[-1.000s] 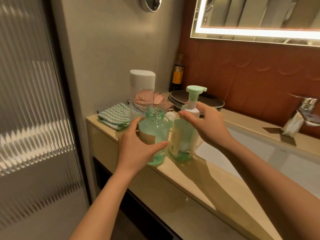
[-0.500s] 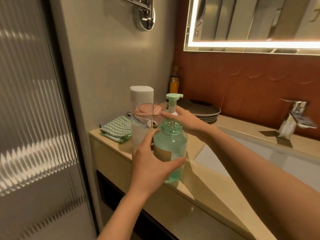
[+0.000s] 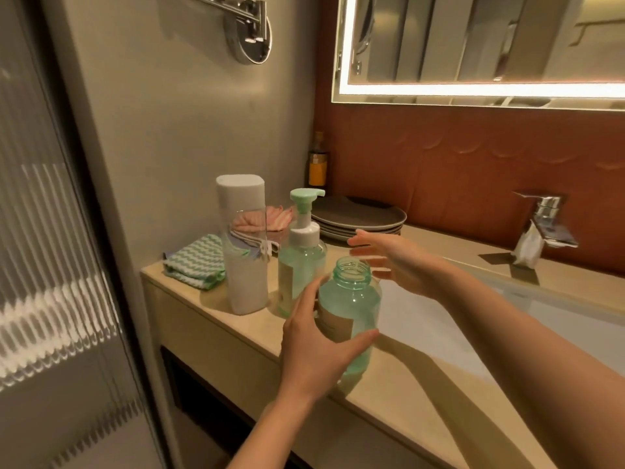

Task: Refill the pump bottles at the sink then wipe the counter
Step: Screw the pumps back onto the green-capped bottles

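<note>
Got the left hand (image 3: 314, 360) wrapped round the capless green bottle (image 3: 351, 309) at the front edge of the desk (image 3: 406, 394), by the sink (image 3: 439, 319). Got the right hand (image 3: 395, 262) open too, fingers spread, holding nothing, just beside the green pump bottle (image 3: 301, 262) next to a tall white-capped container (image 3: 243, 252).

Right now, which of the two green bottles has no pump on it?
The nearer green bottle, gripped by the left hand: its threaded neck stands open. The farther bottle, beside the tall white container, wears its pump.
</note>
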A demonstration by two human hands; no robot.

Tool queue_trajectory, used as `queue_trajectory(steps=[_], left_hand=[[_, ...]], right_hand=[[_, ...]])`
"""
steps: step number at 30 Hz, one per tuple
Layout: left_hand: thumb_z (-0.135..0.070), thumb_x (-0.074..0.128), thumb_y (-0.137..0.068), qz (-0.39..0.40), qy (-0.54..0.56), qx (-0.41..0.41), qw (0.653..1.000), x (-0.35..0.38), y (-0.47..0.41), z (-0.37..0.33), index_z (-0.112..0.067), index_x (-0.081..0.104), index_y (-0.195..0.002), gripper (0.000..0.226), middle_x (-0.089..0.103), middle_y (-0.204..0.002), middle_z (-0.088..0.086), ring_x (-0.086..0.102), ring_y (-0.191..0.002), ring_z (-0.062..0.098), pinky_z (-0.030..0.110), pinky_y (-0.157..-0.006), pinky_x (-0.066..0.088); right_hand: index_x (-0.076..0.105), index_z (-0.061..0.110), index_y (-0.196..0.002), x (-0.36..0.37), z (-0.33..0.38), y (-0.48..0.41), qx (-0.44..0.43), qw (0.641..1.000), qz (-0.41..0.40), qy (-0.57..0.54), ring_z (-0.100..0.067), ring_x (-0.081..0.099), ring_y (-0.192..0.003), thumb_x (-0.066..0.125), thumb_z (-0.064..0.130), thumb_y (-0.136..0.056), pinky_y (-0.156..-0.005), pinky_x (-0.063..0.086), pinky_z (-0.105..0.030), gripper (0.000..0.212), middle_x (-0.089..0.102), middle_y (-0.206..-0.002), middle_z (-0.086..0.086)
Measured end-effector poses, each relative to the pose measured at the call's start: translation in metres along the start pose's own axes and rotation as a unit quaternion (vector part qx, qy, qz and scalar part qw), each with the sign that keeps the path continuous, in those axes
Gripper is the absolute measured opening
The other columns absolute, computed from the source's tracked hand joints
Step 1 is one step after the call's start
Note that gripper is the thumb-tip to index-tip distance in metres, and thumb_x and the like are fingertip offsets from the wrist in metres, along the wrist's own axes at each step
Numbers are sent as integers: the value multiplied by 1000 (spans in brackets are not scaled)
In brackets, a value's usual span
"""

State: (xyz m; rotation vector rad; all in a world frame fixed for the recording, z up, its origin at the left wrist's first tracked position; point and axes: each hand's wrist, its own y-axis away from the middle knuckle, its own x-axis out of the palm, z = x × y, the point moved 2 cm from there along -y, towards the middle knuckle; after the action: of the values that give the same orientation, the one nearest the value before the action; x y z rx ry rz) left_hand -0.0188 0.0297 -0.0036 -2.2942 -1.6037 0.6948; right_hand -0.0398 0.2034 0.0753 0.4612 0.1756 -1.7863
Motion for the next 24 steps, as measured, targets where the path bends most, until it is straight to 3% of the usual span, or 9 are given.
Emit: queue_trajectory(steps=[4, 8, 12, 15, 18, 20, 22, 24], left_hand=[[-64, 70, -51, -14, -16, 24, 999, 9, -4, 10, -55, 32, -122, 81, 42, -130, -28, 37, -121, -13, 6, -95, 31], [-79, 62, -54, -36, -53, 41, 997, 16, -3, 19, -66, 14, -129, 89, 41, -138, -22, 41, -124, -3, 17, -99, 34], [-92, 46, -52, -57, -85, 46, 994, 17, 0, 21, -70, 7, -127, 88, 45, -133, -22, 48, -117, 3, 29, -97, 41], [-92, 49, -48, -53, -97, 27, 993, 16, 0, 20, -72, 6, -124, 89, 45, -131, -24, 49, -115, 4, 34, -98, 43], [-92, 49, -45, -51, -101, 18, 993, 16, 1, 18, -73, 7, -123, 91, 49, -131, -22, 52, -116, 5, 39, -98, 45], [-93, 47, -45, -54, -100, 19, 993, 16, 1, 19, -72, 10, -125, 91, 52, -129, -22, 54, -115, 4, 39, -95, 47], [-91, 50, -47, -55, -105, 21, 993, 15, 2, 19, -70, 12, -126, 91, 53, -127, -24, 55, -112, 3, 38, -93, 49], [-89, 52, -47, -60, -112, 18, 992, 15, 2, 20, -70, 12, -127, 91, 52, -126, -27, 55, -112, 2, 37, -93, 48]], right_hand=[[53, 23, -128, -9, -21, -10, 1, 998, 14, 55, -23, 44, -125, 48, 46, -92, -110, 31, -45, 42, 52, -133, 0], [53, 21, -129, -2, -25, -22, -31, 996, 23, 78, -16, 47, -116, 37, 41, -98, -99, 36, -33, 39, 51, -132, 0], [53, 29, -126, 14, -26, -39, -35, 995, 71, 57, -23, 43, -126, 21, 53, -97, -110, 28, -44, 49, 48, -136, -3], [48, 34, -127, 26, -23, -55, -50, 993, 100, 35, -22, 45, -124, 13, 57, -95, -110, 29, -44, 53, 46, -138, -9], [39, 28, -140, 41, -16, -72, -60, 992, 101, 49, -18, 47, -120, 7, 62, -93, -109, 30, -41, 66, 47, -136, -2], [26, 25, -147, 50, -14, -83, -75, 988, 112, 72, -20, 48, -122, 9, 65, -92, -110, 30, -43, 70, 43, -143, -7], [16, 16, -150, 55, -15, -93, -92, 982, 114, 118, -32, 47, -124, 18, 55, -98, -109, 32, -46, 65, 42, -141, -21], [24, 9, -146, 57, -15, -100, -104, 979, 90, 148, -32, 51, -118, 25, 44, -101, -106, 36, -45, 57, 48, -134, -23]])
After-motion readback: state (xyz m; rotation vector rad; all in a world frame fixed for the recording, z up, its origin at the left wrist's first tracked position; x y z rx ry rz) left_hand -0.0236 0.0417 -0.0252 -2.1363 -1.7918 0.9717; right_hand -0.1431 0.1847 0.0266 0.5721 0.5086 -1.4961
